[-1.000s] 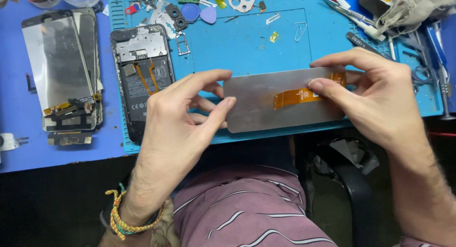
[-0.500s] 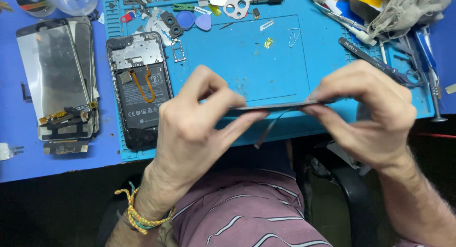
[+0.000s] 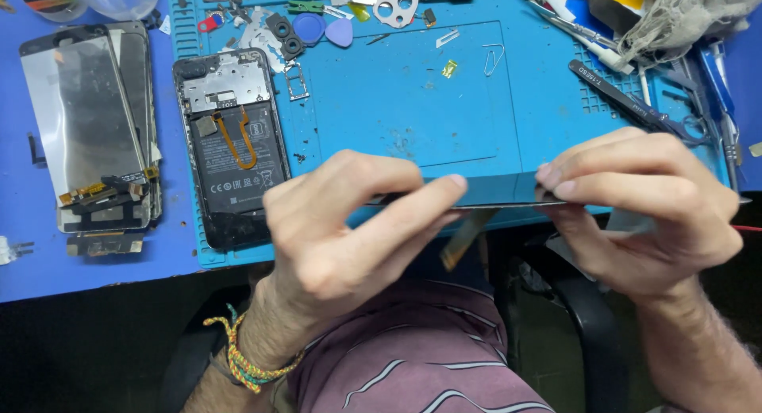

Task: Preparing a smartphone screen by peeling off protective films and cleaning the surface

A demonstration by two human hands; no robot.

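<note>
Both my hands hold a thin phone screen panel (image 3: 500, 202) edge-on over the front edge of the blue work mat (image 3: 413, 103). My left hand (image 3: 349, 230) pinches its left end between thumb and fingers. My right hand (image 3: 643, 210) grips its right end. An orange flex ribbon (image 3: 464, 238) hangs down from the panel's underside. To the left on the mat lies an opened black phone (image 3: 234, 147), its battery and orange cable exposed.
Two removed screen panels (image 3: 91, 127) lie stacked on the blue table at the far left. Picks, small metal parts and a camera bezel (image 3: 395, 4) litter the mat's top edge. Tweezers (image 3: 627, 99), other tools and a grey cloth (image 3: 683, 16) crowd the upper right.
The panel, lying flat with its grey back and orange ribbon showing a second ago, has been tipped edge-on between my hands. The ribbon now dangles below it.
</note>
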